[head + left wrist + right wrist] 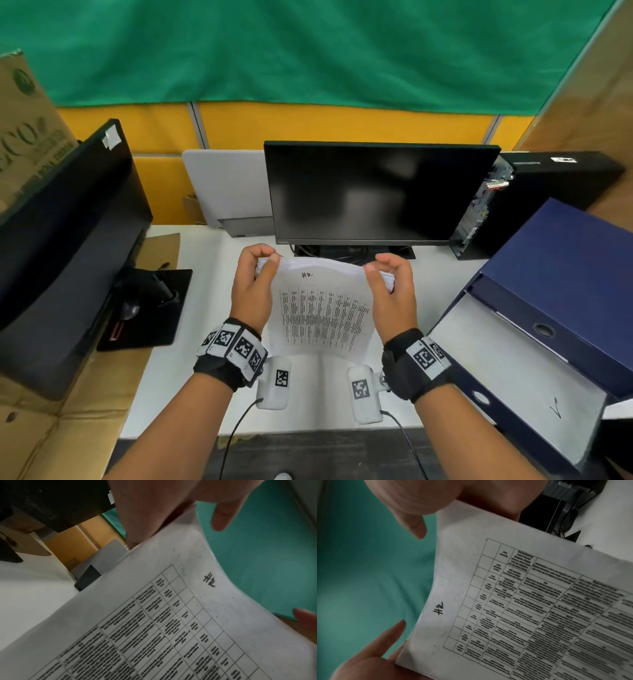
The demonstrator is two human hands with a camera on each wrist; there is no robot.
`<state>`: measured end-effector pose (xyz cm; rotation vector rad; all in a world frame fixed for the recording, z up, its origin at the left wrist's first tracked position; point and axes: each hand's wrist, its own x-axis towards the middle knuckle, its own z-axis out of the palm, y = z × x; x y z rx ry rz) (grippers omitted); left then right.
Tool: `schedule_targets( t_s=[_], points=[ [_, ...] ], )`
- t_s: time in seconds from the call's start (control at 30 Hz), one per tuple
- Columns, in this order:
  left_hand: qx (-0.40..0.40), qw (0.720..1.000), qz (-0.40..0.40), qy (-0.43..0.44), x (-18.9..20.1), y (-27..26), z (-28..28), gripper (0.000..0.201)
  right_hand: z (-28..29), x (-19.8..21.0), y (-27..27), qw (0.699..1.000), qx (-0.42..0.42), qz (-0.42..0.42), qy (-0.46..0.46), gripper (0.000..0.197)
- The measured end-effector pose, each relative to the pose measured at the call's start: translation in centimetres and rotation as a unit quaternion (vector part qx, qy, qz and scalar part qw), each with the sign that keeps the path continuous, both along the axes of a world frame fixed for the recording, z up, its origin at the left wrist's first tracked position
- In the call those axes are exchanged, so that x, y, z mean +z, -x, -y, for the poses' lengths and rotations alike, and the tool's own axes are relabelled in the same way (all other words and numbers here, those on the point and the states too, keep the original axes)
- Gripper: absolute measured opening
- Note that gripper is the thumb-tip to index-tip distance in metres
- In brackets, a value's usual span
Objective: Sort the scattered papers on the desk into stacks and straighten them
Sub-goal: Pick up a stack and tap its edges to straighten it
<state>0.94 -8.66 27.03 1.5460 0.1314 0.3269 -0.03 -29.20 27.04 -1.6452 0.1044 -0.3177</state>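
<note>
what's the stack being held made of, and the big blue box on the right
The stack held by the left hand and right hand looks like plain matte printer paper: thin sheets, bowed, with a printed table. The blue box seems to be matte cardboard or board, given its flat folded panels and finger hole.

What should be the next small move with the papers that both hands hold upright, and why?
Probably tap the stack of papers down on the white desk to square its edges. The left hand and right hand grip its two sides, the sheets stand upright and bow, and layers fan out at the top corners, so they do not look aligned yet.
</note>
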Motion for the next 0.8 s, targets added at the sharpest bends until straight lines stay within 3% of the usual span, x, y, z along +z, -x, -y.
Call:
schedule_targets(
  t_s=[0.1, 0.27, 0.4, 0.43, 0.57, 0.8],
  points=[
    [0.022, 1.0, -0.015, -0.013, -0.2, -0.6, 0.1, 0.011, -0.2, -0.2, -0.6, 0.999, -0.027, -0.018, 0.015, 0.013],
    [0.004, 1.0, -0.014, -0.012, -0.1, -0.3, -0.1, 0.018, -0.2, 0.0, -0.8, 1.0, -0.011, -0.02, 0.005, 0.015],
    [-0.104, 0.994, -0.027, 0.011, -2.1, 0.7, -1.5, 0.055, 0.8, -1.7, 0.4, 0.999, 0.042, -0.009, 0.006, 0.043],
    [-0.104, 0.993, -0.048, -0.011, -2.9, 0.8, -1.8, 0.056, 0.9, -2.5, 0.8, 0.998, 0.05, -0.017, 0.023, 0.048],
    [-0.064, 0.98, -0.089, -0.167, -4.4, 1.1, -1.5, 0.028, 0.0, -4.0, 1.7, 0.993, 0.058, -0.064, 0.075, 0.034],
    [-0.03, 0.983, -0.026, -0.179, -0.4, 0.9, -0.6, 0.021, -1.5, -1.3, 0.8, 0.996, 0.054, -0.008, 0.07, 0.028]
  ],
)
